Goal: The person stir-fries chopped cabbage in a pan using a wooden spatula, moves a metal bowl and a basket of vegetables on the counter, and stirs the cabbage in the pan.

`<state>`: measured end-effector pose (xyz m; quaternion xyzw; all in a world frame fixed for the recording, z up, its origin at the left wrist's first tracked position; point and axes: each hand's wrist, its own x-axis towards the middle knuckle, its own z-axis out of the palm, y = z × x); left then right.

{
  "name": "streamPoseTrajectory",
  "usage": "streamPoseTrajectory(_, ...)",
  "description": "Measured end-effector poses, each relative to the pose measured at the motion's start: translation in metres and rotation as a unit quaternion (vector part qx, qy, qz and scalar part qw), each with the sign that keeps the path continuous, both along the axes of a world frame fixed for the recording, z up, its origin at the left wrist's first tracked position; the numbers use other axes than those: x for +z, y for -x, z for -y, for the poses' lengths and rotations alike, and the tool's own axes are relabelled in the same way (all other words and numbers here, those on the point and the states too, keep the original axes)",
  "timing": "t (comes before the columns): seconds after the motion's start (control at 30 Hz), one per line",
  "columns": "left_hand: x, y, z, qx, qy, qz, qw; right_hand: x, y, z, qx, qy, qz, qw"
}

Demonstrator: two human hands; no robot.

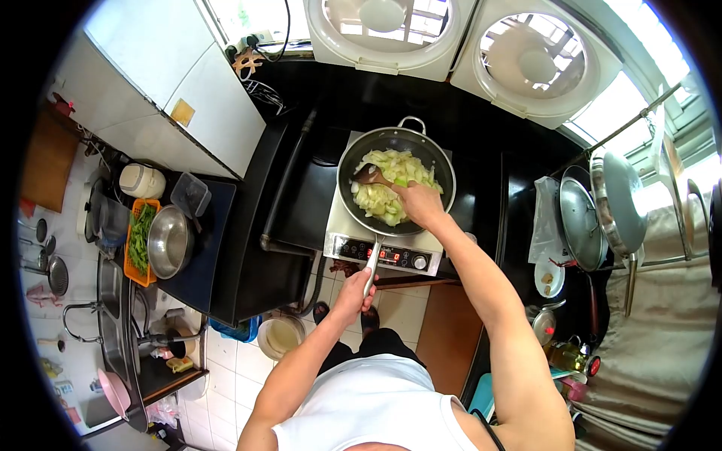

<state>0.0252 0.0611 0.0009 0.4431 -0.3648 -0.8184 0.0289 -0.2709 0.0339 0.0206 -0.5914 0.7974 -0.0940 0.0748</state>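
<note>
A dark wok (440, 161) rests on a white induction cooker (344, 218) whose red display is lit. Chopped pale green vegetables (380, 201) fill the middle of the wok. My left hand (352, 297) is wrapped round the metal wok handle (374, 259) at the front. Over the right part of the vegetables, my right hand (420, 204) is closed on a brown wooden spatula (370, 174); the blade lies among the pieces at the left, and the fingertips are partly hidden.
Left of the cooker are a metal bowl (170, 242), an orange basket (140, 276) of green vegetables and a sink (109, 282). Lids and pans (620, 203) hang at the right. Two large fans (538, 64) stand behind. A bucket (280, 337) sits on the floor.
</note>
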Motion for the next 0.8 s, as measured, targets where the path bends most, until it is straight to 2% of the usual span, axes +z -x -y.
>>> streamPoseTrajectory(0.17, 0.001, 0.002, 0.0, 0.004, 0.015, 0.0, 1.0, 0.021, 0.004, 0.005, -0.014, -0.009, 0.015, 1.0)
streamPoseTrajectory(0.37, -0.001, 0.002, -0.001, -0.001, 0.013, 0.016, 1.0, 0.005, 0.008, 0.003, 0.004, -0.007, 0.007, 1.0)
streamPoseTrajectory(0.47, -0.004, 0.002, 0.0, -0.006, 0.017, 0.008, 1.0, 0.017, 0.016, 0.003, -0.001, -0.026, 0.021, 0.999)
streamPoseTrajectory(0.53, -0.001, 0.002, -0.002, -0.003, 0.021, 0.009, 1.0, 0.017, 0.018, 0.008, -0.054, 0.013, 0.076, 0.996)
streamPoseTrajectory(0.67, 0.002, 0.002, -0.001, -0.007, 0.023, 0.015, 1.0, 0.004, 0.01, 0.023, -0.117, 0.066, 0.087, 0.987)
streamPoseTrajectory(0.8, 0.001, 0.003, -0.001, -0.01, 0.028, 0.023, 0.999, -0.002, 0.01, 0.019, -0.112, -0.005, 0.059, 0.992)
